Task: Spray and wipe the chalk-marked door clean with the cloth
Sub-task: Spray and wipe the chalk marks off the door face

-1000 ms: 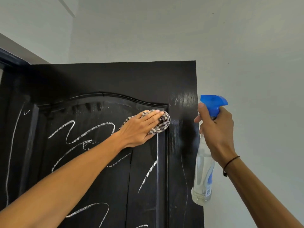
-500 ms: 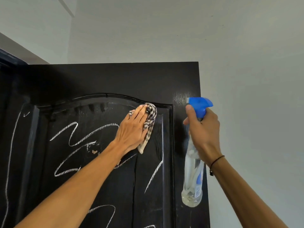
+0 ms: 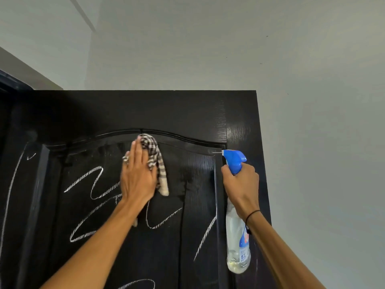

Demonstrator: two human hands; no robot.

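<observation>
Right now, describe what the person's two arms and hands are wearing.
Both forearms are bare, with no sleeves in view. The left hand wears a silver-looking ring on one finger. A thin black band circles the wrist of the right hand. No gloves or watch are visible.

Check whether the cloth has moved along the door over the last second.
Yes. The cloth, under the left hand, has slid left from the door panel's top right corner to below the arch's peak.
</observation>
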